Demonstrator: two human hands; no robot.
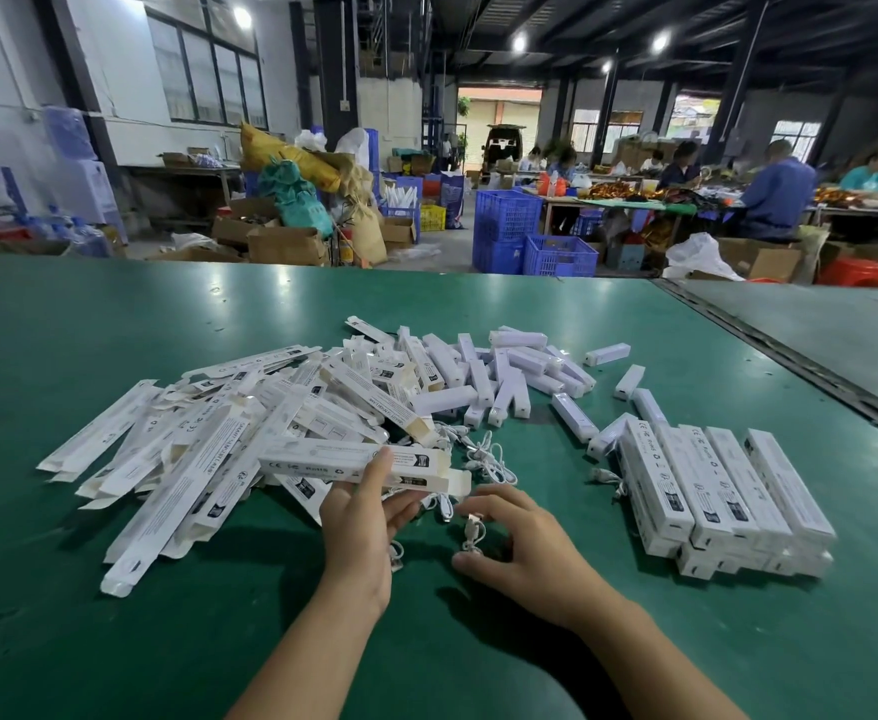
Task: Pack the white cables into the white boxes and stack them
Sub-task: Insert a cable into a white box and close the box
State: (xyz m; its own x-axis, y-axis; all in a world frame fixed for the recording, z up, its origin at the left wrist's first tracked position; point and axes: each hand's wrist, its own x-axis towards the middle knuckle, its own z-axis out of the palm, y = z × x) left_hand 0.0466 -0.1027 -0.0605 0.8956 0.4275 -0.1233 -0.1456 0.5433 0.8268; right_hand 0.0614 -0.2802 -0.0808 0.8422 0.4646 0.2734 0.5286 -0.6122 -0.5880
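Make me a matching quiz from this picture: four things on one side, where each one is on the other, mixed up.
Things:
1 open box
2 coiled cable
3 packed boxes
4 blue crates

Places:
A on the floor beyond the table
B in the left hand
C stacked on the table's right side
D between the right hand thumb and fingers

Pairs: 1-B, 2-D, 3-C, 4-A

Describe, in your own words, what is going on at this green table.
A person is packing cables. The left hand holds an open-ended white box, while the right hand arches over a small coiled white cable on the green table; whether it grips it yet is unclear. Flat boxes lie heaped on the left, and closed boxes are stacked on the right.
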